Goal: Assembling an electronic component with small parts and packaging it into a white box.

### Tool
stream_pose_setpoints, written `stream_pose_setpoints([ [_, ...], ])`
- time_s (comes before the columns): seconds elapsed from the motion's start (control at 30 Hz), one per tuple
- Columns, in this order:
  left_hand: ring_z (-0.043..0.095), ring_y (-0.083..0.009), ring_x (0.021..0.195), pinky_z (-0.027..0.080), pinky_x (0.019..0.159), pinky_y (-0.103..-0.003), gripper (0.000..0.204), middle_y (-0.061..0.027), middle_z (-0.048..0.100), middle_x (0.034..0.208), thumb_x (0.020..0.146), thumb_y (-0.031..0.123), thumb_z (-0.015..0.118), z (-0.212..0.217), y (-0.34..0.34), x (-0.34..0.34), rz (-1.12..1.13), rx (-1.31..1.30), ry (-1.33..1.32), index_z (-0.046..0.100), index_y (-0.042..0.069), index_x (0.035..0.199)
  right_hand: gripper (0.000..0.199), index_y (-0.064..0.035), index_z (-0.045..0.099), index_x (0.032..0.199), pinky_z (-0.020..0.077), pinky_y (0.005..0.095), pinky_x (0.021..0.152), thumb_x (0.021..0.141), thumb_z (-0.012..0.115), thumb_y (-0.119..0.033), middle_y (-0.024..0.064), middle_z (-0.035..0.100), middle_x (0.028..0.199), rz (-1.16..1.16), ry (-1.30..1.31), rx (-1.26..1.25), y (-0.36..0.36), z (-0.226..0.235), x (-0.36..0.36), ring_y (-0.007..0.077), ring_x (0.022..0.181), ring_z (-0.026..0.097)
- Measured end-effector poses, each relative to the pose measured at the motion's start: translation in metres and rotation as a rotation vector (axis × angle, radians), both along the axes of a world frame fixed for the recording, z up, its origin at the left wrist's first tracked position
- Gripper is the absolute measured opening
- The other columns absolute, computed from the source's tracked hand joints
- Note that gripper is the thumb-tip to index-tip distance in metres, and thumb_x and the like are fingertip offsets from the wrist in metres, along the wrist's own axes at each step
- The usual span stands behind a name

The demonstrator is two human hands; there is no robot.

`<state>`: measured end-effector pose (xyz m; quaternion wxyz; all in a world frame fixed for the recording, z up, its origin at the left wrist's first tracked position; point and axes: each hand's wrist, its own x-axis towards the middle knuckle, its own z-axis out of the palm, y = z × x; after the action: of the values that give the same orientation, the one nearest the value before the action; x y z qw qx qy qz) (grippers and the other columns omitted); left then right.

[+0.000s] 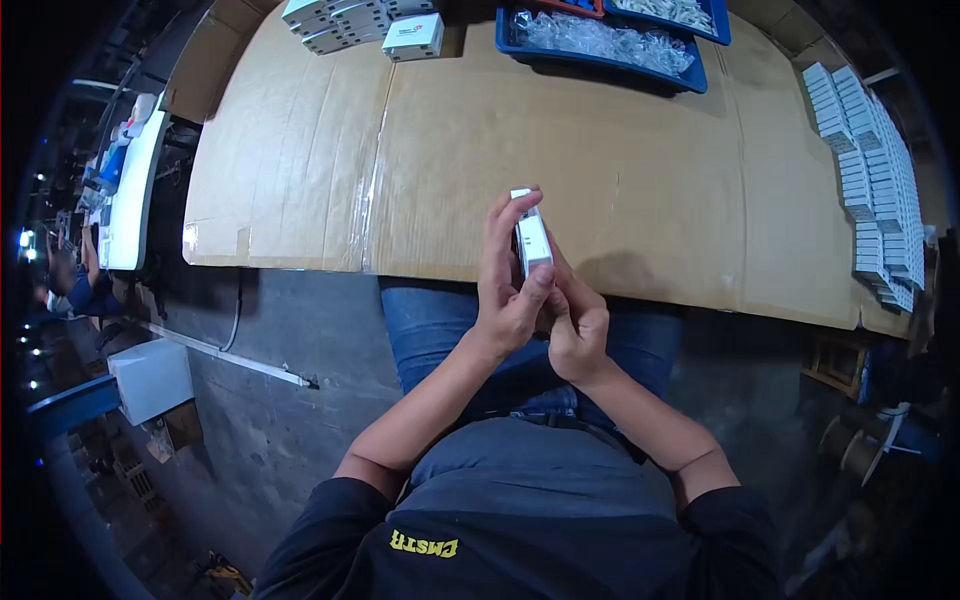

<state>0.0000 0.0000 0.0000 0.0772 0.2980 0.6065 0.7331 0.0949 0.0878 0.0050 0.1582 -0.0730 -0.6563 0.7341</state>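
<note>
From the head camera, you hold a small white box [532,238] upright between both hands, just over the near edge of the table: your left hand [508,285] wraps its left side with the fingers reaching the top, and your right hand [575,325] clasps it from below and behind. At the far left of the table lies a heap of white boxes [345,22], one with a red mark [413,36] nearest you. Beside it sits a blue tray [600,50] of clear plastic bags, and another blue tray [680,14] is cut off by the top edge. Rows of small white boxes [870,170] line the right side. The table is covered in taped brown cardboard [450,150]; below it is a grey concrete floor [280,400]. The dark left rim, with a white bench [130,200], is hard to make out.
</note>
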Motion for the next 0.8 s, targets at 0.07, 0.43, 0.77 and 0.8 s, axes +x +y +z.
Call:
stream_pose_setpoints([
  [0.07,0.039,-0.0337,0.143,0.031,0.118,-0.043,0.076,-0.0227,0.038,0.153,0.098,0.047,0.065,0.003,0.000,0.002,-0.009,0.042,0.023,0.042,-0.003,0.151,0.053,0.0031,0.041,0.156,0.0416,0.0380,0.116,0.103,0.048,0.003,0.0235,0.042,0.161,-0.050,0.079,0.141,-0.002,-0.003,0.001,0.0350,0.145,0.047],
  [0.43,0.040,-0.0353,0.143,0.029,0.118,-0.046,0.078,-0.0254,0.039,0.152,0.098,0.052,0.064,0.010,-0.003,0.011,0.023,0.048,0.085,0.044,-0.003,0.149,0.049,0.0054,0.043,0.154,0.0462,0.0380,0.112,0.106,0.046,-0.001,0.0256,0.047,0.157,-0.062,0.152,0.233,-0.004,0.001,0.008,0.0358,0.140,0.053],
  [0.77,0.034,-0.0367,0.147,0.025,0.121,-0.049,0.082,-0.0262,0.036,0.154,0.097,0.054,0.065,0.012,-0.001,0.010,0.110,0.045,0.154,0.041,-0.002,0.151,0.053,0.0049,0.046,0.151,0.0445,0.0385,0.114,0.114,0.038,-0.033,0.0227,0.049,0.156,-0.029,0.220,-0.361,-0.016,0.007,-0.003,0.0313,0.138,0.055],
  [0.8,0.033,-0.0369,0.147,0.025,0.121,-0.050,0.082,-0.0260,0.034,0.155,0.097,0.052,0.064,0.011,-0.003,0.008,0.104,-0.008,0.198,0.038,-0.002,0.153,0.053,0.0049,0.046,0.151,0.0445,0.0385,0.114,0.114,0.038,-0.033,0.0227,0.049,0.156,-0.023,0.221,-0.363,-0.014,0.007,-0.007,0.0313,0.138,0.055],
])
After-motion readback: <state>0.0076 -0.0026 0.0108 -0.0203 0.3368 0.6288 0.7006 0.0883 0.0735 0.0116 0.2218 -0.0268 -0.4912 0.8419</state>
